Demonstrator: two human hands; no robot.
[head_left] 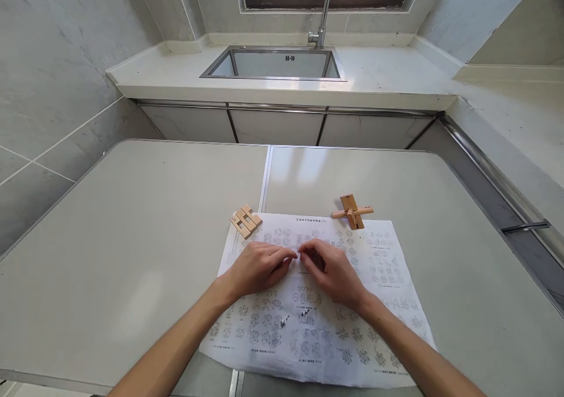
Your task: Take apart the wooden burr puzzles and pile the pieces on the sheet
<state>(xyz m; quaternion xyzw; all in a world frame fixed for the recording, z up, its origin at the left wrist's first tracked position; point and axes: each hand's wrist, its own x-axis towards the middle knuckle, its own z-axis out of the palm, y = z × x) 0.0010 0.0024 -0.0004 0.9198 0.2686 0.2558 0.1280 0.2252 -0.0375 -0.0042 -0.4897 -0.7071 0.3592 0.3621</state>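
A large white sheet of paper (317,350) printed with rows of small line diagrams lies on the table. My left hand (262,265) rests on its upper middle, fingers loosely bent, with nothing visible in it. Close by on the right, my right hand (332,271) also rests on the sheet, fingers curled and a gap between thumb and forefinger. The fingertips of both hands almost meet. By the sheet's upper left corner lies a flat wooden puzzle of interlocked bars (245,221). Near its top right edge sits a cross-shaped wooden puzzle (352,211) with crossing pieces.
The pale table (110,238) has a seam running down its middle. Beyond its far edge is a white counter (383,71) with a steel-rimmed sink (273,78) and a tap (324,18) below a window. Tiled walls stand at the left and right.
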